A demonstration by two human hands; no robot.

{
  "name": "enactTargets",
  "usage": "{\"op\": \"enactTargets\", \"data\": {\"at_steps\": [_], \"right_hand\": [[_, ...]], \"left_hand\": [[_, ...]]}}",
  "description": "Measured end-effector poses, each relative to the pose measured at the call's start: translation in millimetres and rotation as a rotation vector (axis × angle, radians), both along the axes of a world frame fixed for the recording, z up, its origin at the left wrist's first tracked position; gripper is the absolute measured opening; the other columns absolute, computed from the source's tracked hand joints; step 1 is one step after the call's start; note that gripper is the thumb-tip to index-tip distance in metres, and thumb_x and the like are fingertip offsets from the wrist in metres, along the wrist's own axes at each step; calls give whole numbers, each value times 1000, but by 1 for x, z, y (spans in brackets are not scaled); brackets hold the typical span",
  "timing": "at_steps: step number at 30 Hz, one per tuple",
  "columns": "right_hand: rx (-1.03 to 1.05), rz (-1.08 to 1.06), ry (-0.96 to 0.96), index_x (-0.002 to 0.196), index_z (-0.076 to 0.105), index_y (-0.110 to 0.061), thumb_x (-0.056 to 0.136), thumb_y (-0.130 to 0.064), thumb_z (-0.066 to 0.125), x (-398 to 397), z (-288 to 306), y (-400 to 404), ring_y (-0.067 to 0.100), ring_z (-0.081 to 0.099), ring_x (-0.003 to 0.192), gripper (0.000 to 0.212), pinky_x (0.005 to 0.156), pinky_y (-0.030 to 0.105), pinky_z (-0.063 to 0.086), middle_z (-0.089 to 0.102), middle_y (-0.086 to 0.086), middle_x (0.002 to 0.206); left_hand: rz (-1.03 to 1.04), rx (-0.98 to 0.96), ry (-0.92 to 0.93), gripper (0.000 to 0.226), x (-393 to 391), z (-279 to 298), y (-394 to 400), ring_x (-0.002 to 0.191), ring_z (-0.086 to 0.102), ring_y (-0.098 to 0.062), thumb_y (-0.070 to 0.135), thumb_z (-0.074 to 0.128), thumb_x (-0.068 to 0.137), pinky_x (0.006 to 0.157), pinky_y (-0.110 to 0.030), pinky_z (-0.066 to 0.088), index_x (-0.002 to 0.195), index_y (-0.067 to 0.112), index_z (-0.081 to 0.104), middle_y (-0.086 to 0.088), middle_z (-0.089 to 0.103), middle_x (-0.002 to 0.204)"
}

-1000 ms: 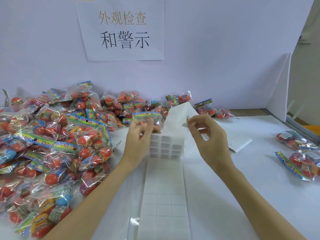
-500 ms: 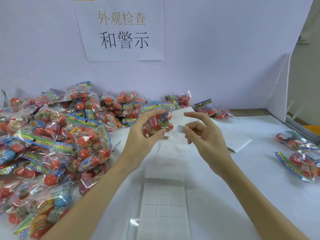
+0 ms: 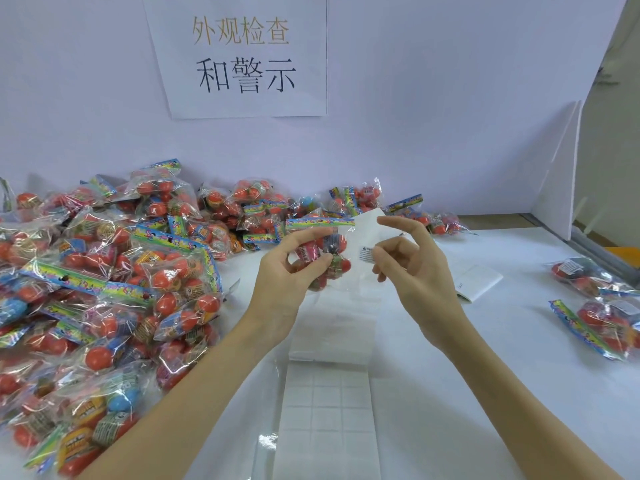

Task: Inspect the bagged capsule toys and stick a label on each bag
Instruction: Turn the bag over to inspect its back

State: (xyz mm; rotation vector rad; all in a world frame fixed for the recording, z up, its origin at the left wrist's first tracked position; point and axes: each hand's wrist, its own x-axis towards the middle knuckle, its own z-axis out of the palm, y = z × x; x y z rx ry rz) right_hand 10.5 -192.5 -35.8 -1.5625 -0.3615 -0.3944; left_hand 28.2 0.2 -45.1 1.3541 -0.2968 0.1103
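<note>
Bags [image 3: 104, 289] left of the label strip [image 3: 329, 407] mostly await labels; few lie right. Left hand [image 3: 284, 271] pinches one bag [image 3: 322, 251]; right hand [image 3: 412, 268] pinches a label [image 3: 366, 253].

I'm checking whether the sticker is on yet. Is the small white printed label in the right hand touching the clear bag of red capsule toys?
Apart. The head view shows white paper between the small white printed label pinched by the right hand and the clear bag of red capsule toys in the left hand.

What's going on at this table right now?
A person is labelling bagged capsule toys. The left hand holds one bag up over the table, while the right hand pinches a small label beside it, not yet stuck on. A label sheet lies below, a big pile of bags sits left, and a few bags right.
</note>
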Motion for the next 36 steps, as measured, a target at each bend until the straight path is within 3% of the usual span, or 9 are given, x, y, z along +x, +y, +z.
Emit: {"op": "enactTargets", "data": {"at_steps": [5, 8, 11, 14, 20, 23, 31, 34, 36], "right_hand": [[-121, 59, 4, 133, 54, -29, 99, -4, 65, 0, -4, 3, 22, 64, 77, 43, 75, 32, 56, 68, 0, 82], [-183, 69, 1, 136, 51, -30, 99, -5, 66, 1, -8, 5, 21, 65, 78, 48, 79, 39, 58, 69, -2, 82], [-204, 67, -2, 137, 50, -30, 98, -6, 68, 1, -9, 5, 16, 65, 78, 49, 78, 31, 55, 69, -3, 82], [-214, 53, -14, 137, 50, -27, 98, -6, 69, 1, -8, 5, 14, 66, 80, 48, 78, 20, 51, 69, -4, 82], [-226, 36, -20, 137, 51, -24, 97, -7, 70, 0, -7, 6, 14, 68, 81, 47, 79, 19, 51, 69, -5, 80], [-237, 29, -19, 137, 51, -24, 97, -8, 71, -1, -7, 6, 15, 69, 82, 47, 79, 19, 52, 70, -5, 80], [-422, -151, -52, 134, 50, -28, 95, -26, 75, -1, -13, 8, 12, 64, 76, 47, 70, 20, 52, 67, -7, 77], [-491, -257, 92, 128, 52, -31, 90, -46, 76, 2, -13, 2, 12, 60, 72, 47, 68, 20, 49, 62, -2, 77], [-357, -161, 266, 121, 63, -25, 96, -41, 71, 4, -10, -1, 11, 65, 72, 31, 69, 24, 55, 66, 1, 81]], "left_hand": [[68, 53, -63, 32, -1, 3, 0, 76, 72, -18, 2, 72, 95, 60, -25, 50, 117, 25, 77, -11, 69, 120], [45, 141, -121, 29, -3, 4, -1, 82, 70, -22, 6, 71, 97, 64, -27, 53, 120, 23, 76, -3, 63, 126], [21, 129, -102, 26, -4, 4, -2, 94, 72, -35, 10, 65, 101, 65, -28, 53, 125, 18, 74, -6, 61, 132], [10, 98, -77, 27, -4, 3, -2, 101, 73, -33, 9, 63, 103, 67, -30, 54, 126, 19, 73, -8, 62, 133], [-4, 103, -87, 31, -5, 2, -3, 95, 68, -44, 9, 70, 98, 70, -30, 56, 126, 23, 74, -9, 61, 132], [-19, 129, -98, 39, -6, 3, -3, 90, 71, -30, 9, 79, 91, 69, -24, 55, 126, 27, 73, -2, 60, 132], [18, 149, -131, 43, -6, -1, -5, 94, 73, -28, 4, 80, 88, 68, -24, 55, 125, 26, 74, 4, 62, 130], [16, 94, -95, 42, -4, -1, -3, 90, 73, -28, 7, 78, 91, 67, -22, 54, 127, 28, 72, 1, 68, 126], [-13, 21, -52, 43, -1, -1, -1, 88, 72, -24, 8, 76, 92, 69, -22, 54, 130, 26, 70, 0, 74, 117]]}}
